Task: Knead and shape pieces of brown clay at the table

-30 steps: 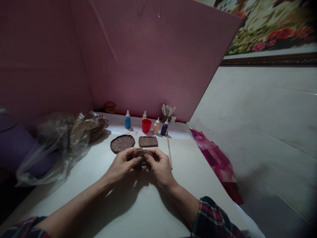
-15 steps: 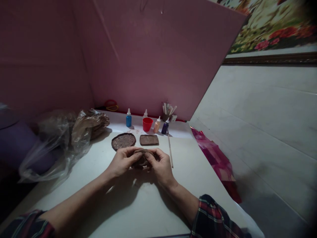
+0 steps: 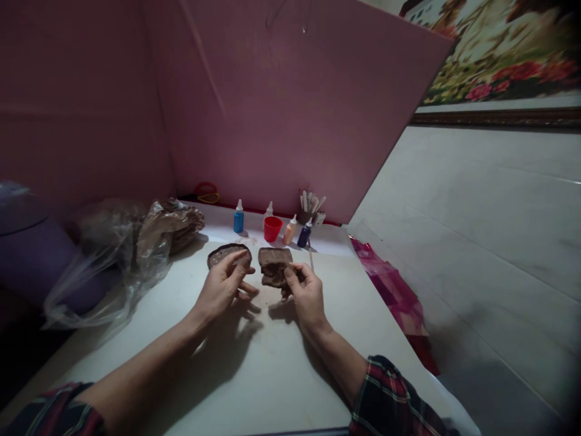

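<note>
A lump of brown clay [image 3: 273, 276] is pinched between the thumb and fingers of my right hand [image 3: 307, 293], held above the white table. My left hand [image 3: 224, 283] is off the clay, its fingers apart and nothing in them. Beyond the left fingers lies a round, dark-rimmed clay piece [image 3: 216, 257] with a speckled surface, partly covered by that hand. Directly behind the held lump is a flat rectangular clay slab [image 3: 275, 254]; its near edge is hidden. A thin stick [image 3: 311, 257] lies behind my right hand, mostly covered.
Across the back stand a blue bottle [image 3: 238, 218], a red cup [image 3: 273, 229], a peach bottle [image 3: 289, 231], a dark blue bottle [image 3: 304, 234] and a holder of pens [image 3: 308, 209]. A clear plastic bag [image 3: 149, 242] with brown contents sits left. Pink panels [image 3: 281, 109] rise behind.
My left hand has let go of the clay and drawn left, its fingers spreading. The right hand keeps the lump, shifted slightly right. The view has tilted a little.
</note>
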`<control>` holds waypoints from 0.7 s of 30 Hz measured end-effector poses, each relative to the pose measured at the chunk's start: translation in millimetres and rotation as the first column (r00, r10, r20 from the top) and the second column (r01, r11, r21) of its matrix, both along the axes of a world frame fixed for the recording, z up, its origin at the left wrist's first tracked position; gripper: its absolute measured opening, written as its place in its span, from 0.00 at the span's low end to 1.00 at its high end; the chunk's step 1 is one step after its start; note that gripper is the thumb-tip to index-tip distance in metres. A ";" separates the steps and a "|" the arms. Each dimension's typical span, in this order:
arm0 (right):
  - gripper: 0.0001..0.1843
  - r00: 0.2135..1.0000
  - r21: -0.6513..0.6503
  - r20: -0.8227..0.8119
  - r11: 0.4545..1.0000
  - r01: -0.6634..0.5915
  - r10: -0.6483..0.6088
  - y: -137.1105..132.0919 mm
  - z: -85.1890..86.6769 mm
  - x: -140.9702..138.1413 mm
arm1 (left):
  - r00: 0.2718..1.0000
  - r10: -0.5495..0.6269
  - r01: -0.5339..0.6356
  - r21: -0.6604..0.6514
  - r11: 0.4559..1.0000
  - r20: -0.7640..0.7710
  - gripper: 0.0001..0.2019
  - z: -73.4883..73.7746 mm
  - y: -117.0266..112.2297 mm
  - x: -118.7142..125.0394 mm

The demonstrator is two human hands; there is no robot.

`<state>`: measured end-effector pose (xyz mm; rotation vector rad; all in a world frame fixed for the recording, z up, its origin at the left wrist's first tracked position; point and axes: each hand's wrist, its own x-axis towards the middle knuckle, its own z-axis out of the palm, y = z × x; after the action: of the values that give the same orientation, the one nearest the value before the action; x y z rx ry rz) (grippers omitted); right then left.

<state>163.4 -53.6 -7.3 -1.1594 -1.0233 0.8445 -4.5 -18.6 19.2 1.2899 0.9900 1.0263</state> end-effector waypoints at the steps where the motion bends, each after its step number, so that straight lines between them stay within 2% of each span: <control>1: 0.16 0.999 0.026 0.043 0.999 0.023 -0.024 -0.1 2.0 2.8 | 0.999 0.036 -0.036 0.040 0.999 0.003 0.31 0.1 0.8 -1.5; 4: 0.13 0.965 0.098 0.257 0.995 0.025 -0.050 -3.0 8.5 7.8 | 0.993 0.113 -0.116 0.146 0.982 0.035 0.26 -2.7 3.7 -5.8; 7: 0.07 0.834 0.109 0.552 0.993 -0.044 -0.024 -5.9 11.5 7.9 | 0.985 0.154 -0.165 0.163 0.973 0.074 0.24 -6.6 6.4 -8.2; 9: 0.06 0.765 0.085 0.644 0.994 -0.074 0.002 -6.2 10.9 7.2 | 0.980 0.176 -0.189 0.149 0.971 0.096 0.24 -7.9 7.9 -8.3; 14: 0.10 0.841 0.122 0.538 0.992 -0.005 -0.062 -5.5 6.9 4.8 | 0.968 0.218 -0.230 0.092 0.969 0.129 0.22 -7.4 11.6 -7.0; 16: 0.09 0.824 0.147 0.564 0.988 -0.046 -0.046 -6.0 5.2 1.6 | 0.964 0.226 -0.238 0.083 0.968 0.137 0.22 -7.7 12.8 -7.0; 19: 0.06 0.754 0.159 0.657 0.974 -0.159 0.016 -6.5 3.8 -2.8 | 0.962 0.234 -0.247 0.078 0.966 0.142 0.21 -9.1 13.6 -7.6; 21: 0.08 0.773 0.192 0.634 0.973 -0.130 -0.022 -6.2 3.6 -3.2 | 0.960 0.237 -0.250 0.070 0.966 0.150 0.21 -9.8 13.4 -7.7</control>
<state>160.2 -59.7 -3.7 -1.2472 -1.6717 0.3473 -12.2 -5.2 9.3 1.1679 1.0218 1.3455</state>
